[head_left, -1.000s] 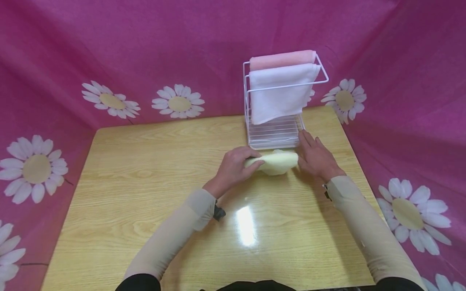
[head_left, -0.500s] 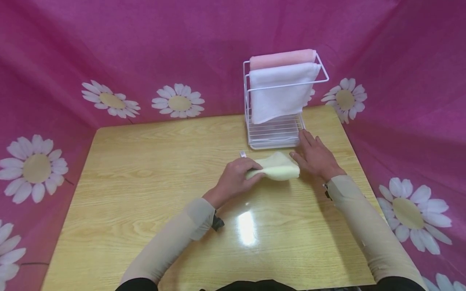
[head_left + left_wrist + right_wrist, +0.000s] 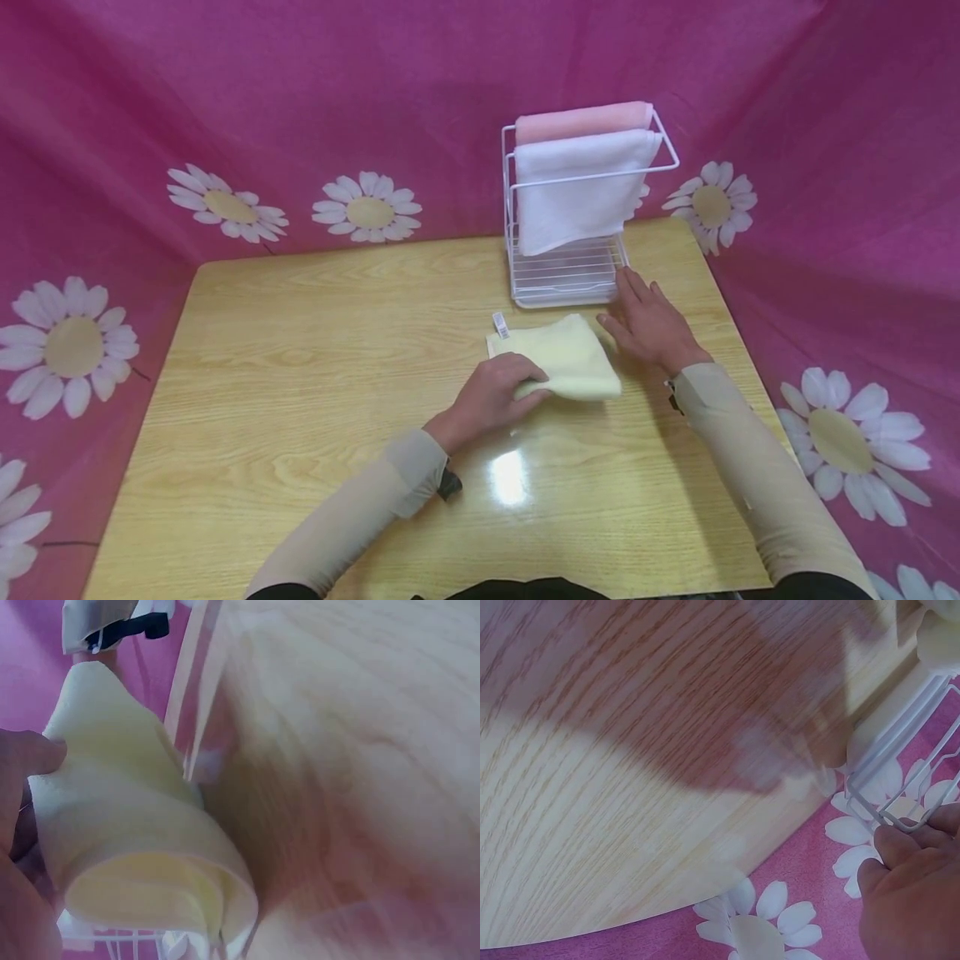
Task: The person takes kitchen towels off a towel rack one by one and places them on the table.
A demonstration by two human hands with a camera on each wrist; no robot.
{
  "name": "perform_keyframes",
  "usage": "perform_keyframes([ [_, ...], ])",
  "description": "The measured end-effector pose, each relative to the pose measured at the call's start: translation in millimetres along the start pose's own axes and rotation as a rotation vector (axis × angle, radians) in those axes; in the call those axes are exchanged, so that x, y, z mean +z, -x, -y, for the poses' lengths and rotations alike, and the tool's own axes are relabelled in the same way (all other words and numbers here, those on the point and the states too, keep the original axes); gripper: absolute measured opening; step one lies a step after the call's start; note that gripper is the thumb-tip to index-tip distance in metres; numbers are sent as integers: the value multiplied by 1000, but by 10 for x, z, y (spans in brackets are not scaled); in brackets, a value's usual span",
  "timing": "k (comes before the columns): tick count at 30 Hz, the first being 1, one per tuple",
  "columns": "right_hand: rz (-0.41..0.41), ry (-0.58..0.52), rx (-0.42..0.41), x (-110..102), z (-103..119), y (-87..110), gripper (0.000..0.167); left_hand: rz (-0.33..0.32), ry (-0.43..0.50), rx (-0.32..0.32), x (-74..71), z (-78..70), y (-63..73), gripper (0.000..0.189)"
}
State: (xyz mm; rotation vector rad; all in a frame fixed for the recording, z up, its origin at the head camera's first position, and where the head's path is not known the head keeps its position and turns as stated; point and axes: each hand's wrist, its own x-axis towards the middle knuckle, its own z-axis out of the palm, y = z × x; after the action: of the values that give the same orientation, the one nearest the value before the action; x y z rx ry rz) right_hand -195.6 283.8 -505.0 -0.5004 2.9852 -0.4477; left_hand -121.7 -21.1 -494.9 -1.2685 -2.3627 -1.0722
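Wooden table (image 3: 300, 375) below: toward its right edge, your left hand (image 3: 497, 390) pinches the yellow cloth (image 3: 576, 357) near its left side; held there alone, it could unfold. Your right hand (image 3: 654, 323), unclenched, touches the white rack (image 3: 564, 295) near the far right corner; a push might skew it, shedding the white towel (image 3: 577, 200) or pink towel (image 3: 581, 122).

You have two hands: one left hand (image 3: 498, 387) and one right hand (image 3: 656, 329). You have three towels: one yellow towel (image 3: 573, 358), one white towel (image 3: 585, 204), one pink towel (image 3: 585, 122); also one rack (image 3: 566, 292), one table (image 3: 315, 350), one tag (image 3: 500, 325).
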Motion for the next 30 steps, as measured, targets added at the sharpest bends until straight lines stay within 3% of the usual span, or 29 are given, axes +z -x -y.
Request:
perform_keyframes([
  [5, -15, -5, -9, 7, -4, 1, 84, 48, -14, 17, 62, -34, 51, 17],
  [16, 1, -7, 14, 4, -4, 3, 84, 163, -53, -41, 170, -93, 135, 14],
  [21, -4, -5, 12, 6, -2, 8, 84, 194, -58, -40, 225, -130, 172, 15],
  [30, -31, -5, 0, 41, -24, 7, 83, 311, -120, -44, 316, -182, 253, 14],
])
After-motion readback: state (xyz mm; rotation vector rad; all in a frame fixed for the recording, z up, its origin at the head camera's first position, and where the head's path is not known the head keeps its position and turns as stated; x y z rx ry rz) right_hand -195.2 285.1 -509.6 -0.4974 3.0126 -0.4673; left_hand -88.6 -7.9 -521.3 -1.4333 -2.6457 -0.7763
